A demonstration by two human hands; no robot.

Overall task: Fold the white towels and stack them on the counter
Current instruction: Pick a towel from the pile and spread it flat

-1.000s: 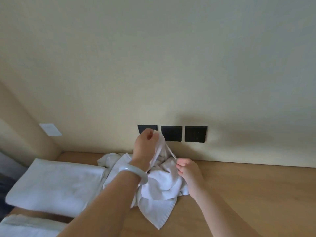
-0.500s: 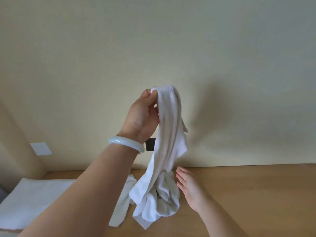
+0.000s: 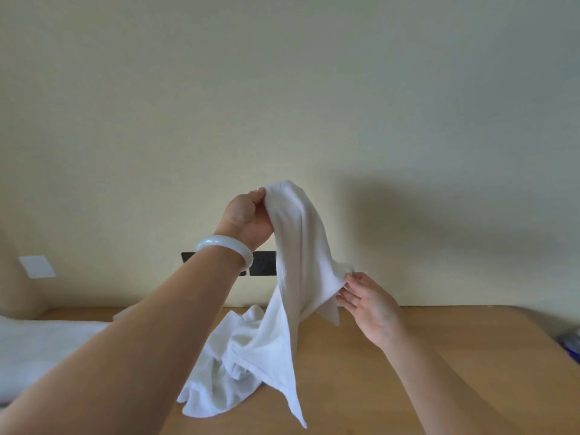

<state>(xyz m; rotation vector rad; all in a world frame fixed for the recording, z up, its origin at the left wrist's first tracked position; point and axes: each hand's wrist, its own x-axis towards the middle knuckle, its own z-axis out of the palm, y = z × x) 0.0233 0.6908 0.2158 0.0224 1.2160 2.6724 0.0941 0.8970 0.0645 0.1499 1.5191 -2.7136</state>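
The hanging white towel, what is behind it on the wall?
A black wall panel runs up to the towel, which the left hand holds up. How far the panel continues behind it is hidden.

Light brown wooden counter (image 3: pixel 439 356) lay bare to the right of the hanging white cloth towel (image 3: pixel 298 246), its crumpled lower end heaped across the counter's middle, flat folded white towel (image 3: pixel 47 346) filled the left end, cream wall (image 3: pixel 282 89) closed off the back, small bluish object (image 3: pixel 572 343) sat at the far right edge.
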